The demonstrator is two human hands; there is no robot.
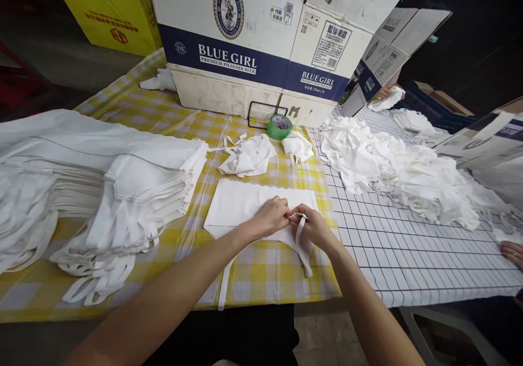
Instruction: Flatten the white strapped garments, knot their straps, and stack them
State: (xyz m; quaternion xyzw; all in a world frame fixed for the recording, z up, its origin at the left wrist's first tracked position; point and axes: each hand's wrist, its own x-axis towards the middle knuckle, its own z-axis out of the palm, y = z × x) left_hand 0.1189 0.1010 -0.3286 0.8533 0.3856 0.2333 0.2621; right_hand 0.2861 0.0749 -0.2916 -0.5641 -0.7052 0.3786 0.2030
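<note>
A flat white cloth piece [245, 205] with long straps lies on the yellow checked tablecloth [261, 270] in front of me. My left hand [272, 217] and my right hand [312, 225] meet over its near right edge, both with fingers pinched on a white strap [301, 238] that loops down toward the table's front edge. Another strap [224, 284] hangs off the front edge at the left.
A tall stack of folded white cloth pieces [122, 191] fills the left. A loose heap of white cloth [408, 172] lies on the grid-patterned cloth at right. Blue Girl beer cartons [245, 44] stand behind, with green tape [279, 126] and crumpled pieces [249, 156]. Another person's fingers [512, 252] show far right.
</note>
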